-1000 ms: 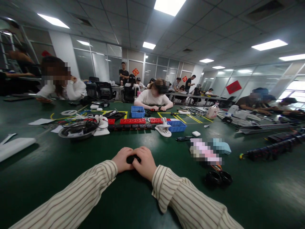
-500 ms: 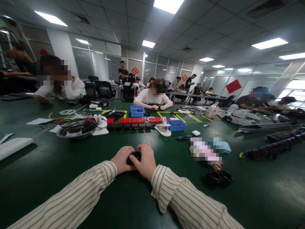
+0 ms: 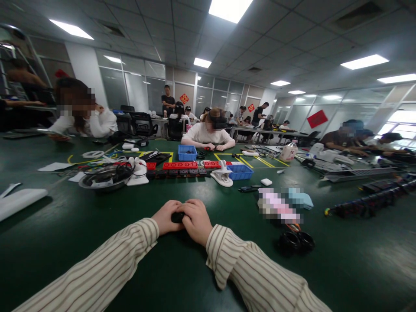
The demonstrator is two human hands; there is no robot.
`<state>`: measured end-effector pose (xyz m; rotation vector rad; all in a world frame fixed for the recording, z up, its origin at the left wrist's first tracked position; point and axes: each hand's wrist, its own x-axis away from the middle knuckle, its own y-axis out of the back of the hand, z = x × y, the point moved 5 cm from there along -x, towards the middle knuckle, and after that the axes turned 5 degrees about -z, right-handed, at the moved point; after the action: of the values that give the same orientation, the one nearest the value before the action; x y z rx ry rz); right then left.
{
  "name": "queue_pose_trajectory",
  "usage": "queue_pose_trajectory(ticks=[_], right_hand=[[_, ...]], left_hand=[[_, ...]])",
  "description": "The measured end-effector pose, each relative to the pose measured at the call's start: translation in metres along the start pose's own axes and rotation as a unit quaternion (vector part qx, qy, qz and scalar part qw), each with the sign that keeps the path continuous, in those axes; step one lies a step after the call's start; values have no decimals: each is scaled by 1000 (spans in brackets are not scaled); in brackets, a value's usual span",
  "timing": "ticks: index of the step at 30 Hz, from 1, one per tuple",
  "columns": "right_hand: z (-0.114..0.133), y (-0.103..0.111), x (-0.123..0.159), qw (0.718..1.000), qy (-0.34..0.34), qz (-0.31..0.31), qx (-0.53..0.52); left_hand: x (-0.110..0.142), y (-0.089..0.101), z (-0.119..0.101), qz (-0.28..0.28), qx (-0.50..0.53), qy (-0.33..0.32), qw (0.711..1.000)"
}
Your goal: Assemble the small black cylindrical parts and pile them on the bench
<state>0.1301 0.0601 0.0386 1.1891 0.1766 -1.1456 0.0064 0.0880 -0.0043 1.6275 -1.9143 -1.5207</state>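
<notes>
Just above the green tabletop point(image 3: 182, 268), both hands meet around a small black rounded object point(image 3: 177, 217). Its exact kind cannot be made out, since fingers cover much of it. My left hand point(image 3: 165, 218) wraps it from the left side. From the right, my right hand point(image 3: 197, 222) closes over its top, with the thumb at the near side and the fingers touching my left hand. To the right of my right forearm lie two black ring-shaped pieces point(image 3: 296, 241) with an orange wire beside them.
Beyond my hands are a metal bowl point(image 3: 100, 187) of cables, red-and-black power strips point(image 3: 180, 171), a white clamp stand point(image 3: 222, 174) and blue bins point(image 3: 240, 172). A white case point(image 3: 266, 182) lies right of centre. People sit around the table; a long dark wired strip point(image 3: 367, 201) lies far right.
My right hand's fingers have moved left and closed over the black object, hiding its round top. My left hand stays almost where it was.
</notes>
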Motion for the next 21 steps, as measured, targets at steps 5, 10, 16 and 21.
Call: queue_pose_trajectory(ticks=[5, 10, 16, 21], right_hand=[[2, 3, 2, 999, -17, -35, 3], [-9, 2, 2, 991, -102, -63, 53], [-14, -2, 1, 988, -129, -32, 77], [-10, -3, -1, 992, -98, -26, 69]], left_hand=[[1, 0, 1, -27, -16, 5, 1000], [2, -1, -2, -25, -33, 3, 999], [1, -3, 1, -13, -51, 5, 999], [-1, -3, 5, -3, -22, 12, 1000]])
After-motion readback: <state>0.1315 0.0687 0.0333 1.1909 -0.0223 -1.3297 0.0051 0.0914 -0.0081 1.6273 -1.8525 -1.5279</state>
